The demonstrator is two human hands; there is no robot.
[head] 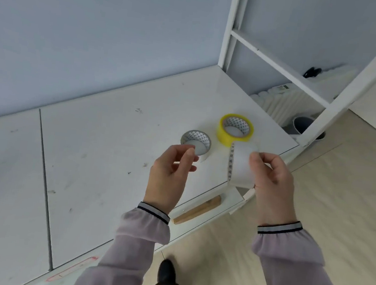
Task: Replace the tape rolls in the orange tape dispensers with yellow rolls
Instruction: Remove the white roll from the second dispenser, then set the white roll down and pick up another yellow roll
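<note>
Right hand (272,176) grips a white tape roll (241,165) right of frame centre, fingers curled over its outer face, roll on edge with the patterned core rim facing left. It's held in the air over the near right edge of the white table (109,156), not touching the surface. Left hand (171,171) is at centre, empty, fingers loosely curled with thumb and forefinger nearly together, nothing pinched between them. Well apart from the held roll.

Yellow tape roll (235,130) lies flat on the table just above the held roll in frame. A second white roll (196,142) lies flat left of the yellow one, just above the left fingertips, partly hidden by them. A wooden strip (197,210) sits under the table edge, between the two wrists. White metal frame (285,71) fills the upper right.
</note>
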